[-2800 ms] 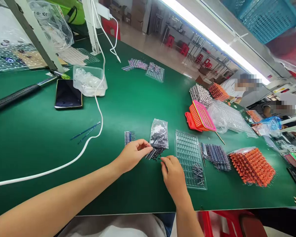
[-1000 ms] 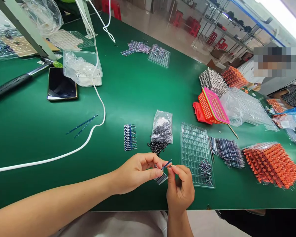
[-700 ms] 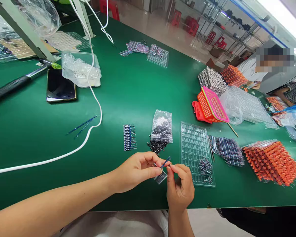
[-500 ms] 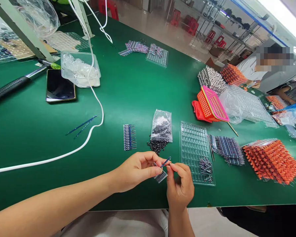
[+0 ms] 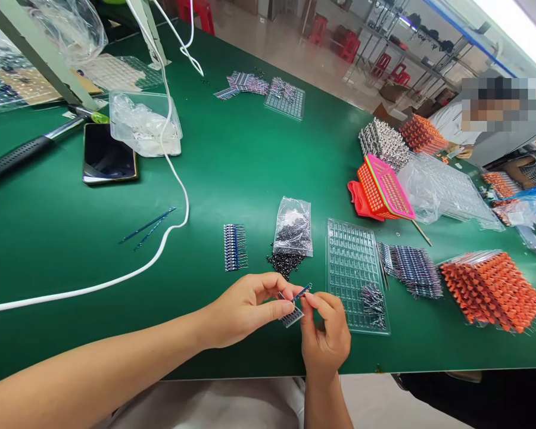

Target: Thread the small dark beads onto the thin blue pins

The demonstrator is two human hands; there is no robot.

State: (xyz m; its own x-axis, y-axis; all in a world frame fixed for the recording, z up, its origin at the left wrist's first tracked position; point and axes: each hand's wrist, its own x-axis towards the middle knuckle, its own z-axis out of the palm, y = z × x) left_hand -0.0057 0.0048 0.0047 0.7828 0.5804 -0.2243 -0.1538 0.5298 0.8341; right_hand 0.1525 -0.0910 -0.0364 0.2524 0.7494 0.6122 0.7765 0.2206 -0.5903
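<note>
My left hand (image 5: 254,310) pinches a narrow blue circuit-board strip (image 5: 302,292) with a row of fine metal leads (image 5: 291,317) hanging below it. At the strip's right end, the thumb and forefinger of my right hand (image 5: 326,333) are pressed together; whatever small part they hold is too tiny to make out. Just beyond my hands lies a heap of small black beads (image 5: 286,263), spilling from a clear plastic bag (image 5: 293,226). To its left rests a similar blue strip with rows of leads (image 5: 235,247). A clear ribbed tray (image 5: 351,250) with loose leaded parts (image 5: 373,305) lies right of my hands.
Right of the tray are stacked leaded strips (image 5: 411,271) and an orange pile (image 5: 494,289). Farther back sits a pink-orange basket (image 5: 384,187). A white cable (image 5: 161,256), phone (image 5: 109,154), plastic box (image 5: 145,125) and hammer (image 5: 31,152) occupy the left. Another person (image 5: 455,128) is at far right.
My right fingertips have shifted very slightly at the end of the blue strip. Both hands otherwise stay in place, and the things on the table have not moved.
</note>
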